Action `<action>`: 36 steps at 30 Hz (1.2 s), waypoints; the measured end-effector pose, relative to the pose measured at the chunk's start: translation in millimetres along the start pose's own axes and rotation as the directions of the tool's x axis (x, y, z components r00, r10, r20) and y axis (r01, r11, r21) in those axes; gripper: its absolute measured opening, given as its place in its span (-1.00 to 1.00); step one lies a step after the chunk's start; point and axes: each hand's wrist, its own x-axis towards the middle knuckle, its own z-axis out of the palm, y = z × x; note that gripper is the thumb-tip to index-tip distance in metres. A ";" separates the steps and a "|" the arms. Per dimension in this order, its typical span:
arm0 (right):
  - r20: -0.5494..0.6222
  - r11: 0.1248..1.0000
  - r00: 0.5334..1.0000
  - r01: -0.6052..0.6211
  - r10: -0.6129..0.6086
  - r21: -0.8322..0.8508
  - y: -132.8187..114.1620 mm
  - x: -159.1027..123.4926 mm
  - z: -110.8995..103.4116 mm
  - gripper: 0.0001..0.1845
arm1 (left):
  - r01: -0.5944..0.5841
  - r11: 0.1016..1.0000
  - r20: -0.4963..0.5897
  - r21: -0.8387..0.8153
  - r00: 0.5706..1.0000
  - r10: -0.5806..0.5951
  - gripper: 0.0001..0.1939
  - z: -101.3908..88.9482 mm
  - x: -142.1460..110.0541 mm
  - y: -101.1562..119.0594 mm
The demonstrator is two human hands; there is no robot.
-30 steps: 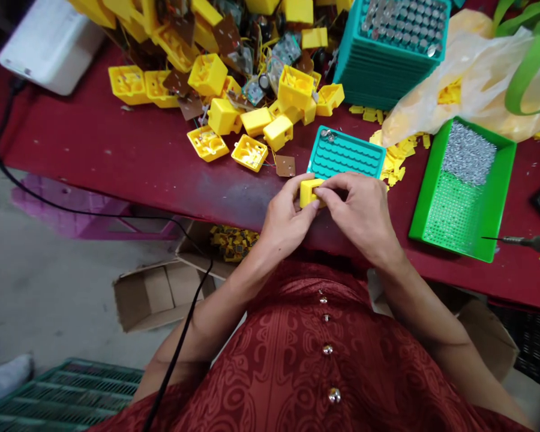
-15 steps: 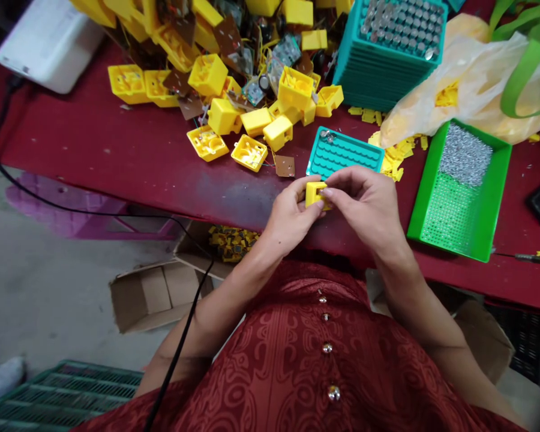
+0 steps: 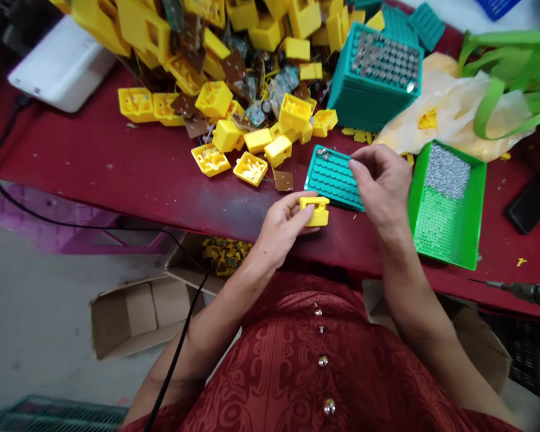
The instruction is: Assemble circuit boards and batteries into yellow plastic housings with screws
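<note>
The small yellow plastic housing [image 3: 319, 217] is in the left hand [image 3: 281, 225], above the front part of the table with the dark red cover [image 3: 90, 153]. The left thumb and fingers are clamped on its left end, and an opening shows along its upper side.

The right hand [image 3: 384, 183] is over the right end of the shallow teal ridged tray [image 3: 335, 180], its thumb and forefinger tips close to each other; I cannot tell whether they meet or pinch anything. In the tray's upper left corner lie about 2 small round metal parts [image 3: 324, 153], though they are too small to make out well.

Just left of the tray is a flat brown square board [image 3: 284, 180], beside 2 open yellow cases with pale parts inside. Behind these spreads a heap of yellow plastic cases [image 3: 227, 135], mixed with brown boards and wires.

Behind the tray stands a tall stack of teal trays [image 3: 357, 99], its top filled with rows of round metal pieces. To the right, a bright green rectangular basket [image 3: 470, 231] holds small silvery pieces [image 3: 447, 171] at its far end. A translucent plastic bag [image 3: 405, 129] lies behind it, and a thin-tipped tool [image 3: 517, 289] lies near the table's front edge.
</note>
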 end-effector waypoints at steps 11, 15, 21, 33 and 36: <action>0.152 0.860 0.988 0.110 -0.038 -0.498 14.1 36.9 46.0 -0.81 | 0.012 1.000 -0.091 0.003 0.996 -0.012 -0.67 -11.5 4.3 1.9; 0.074 0.940 0.996 0.079 -0.058 -0.332 6.3 21.2 33.6 -0.85 | 0.008 1.000 -0.077 -0.009 0.997 -0.009 -0.65 -11.4 4.2 4.1; 0.146 0.975 0.988 -0.076 0.046 0.208 -25.2 -32.1 4.2 -0.86 | -0.022 1.000 -0.040 -0.018 0.999 0.021 -0.48 -4.4 4.5 1.6; 0.150 0.963 0.971 -0.210 0.185 0.167 -22.9 -54.0 11.0 -0.93 | -0.186 0.951 0.010 0.247 0.982 0.189 -0.53 5.9 7.5 -19.6; 0.133 0.981 0.984 -0.139 0.121 0.137 -21.3 -55.6 9.9 -0.90 | -0.260 0.883 0.010 0.390 0.960 0.279 -0.52 5.4 5.9 -25.9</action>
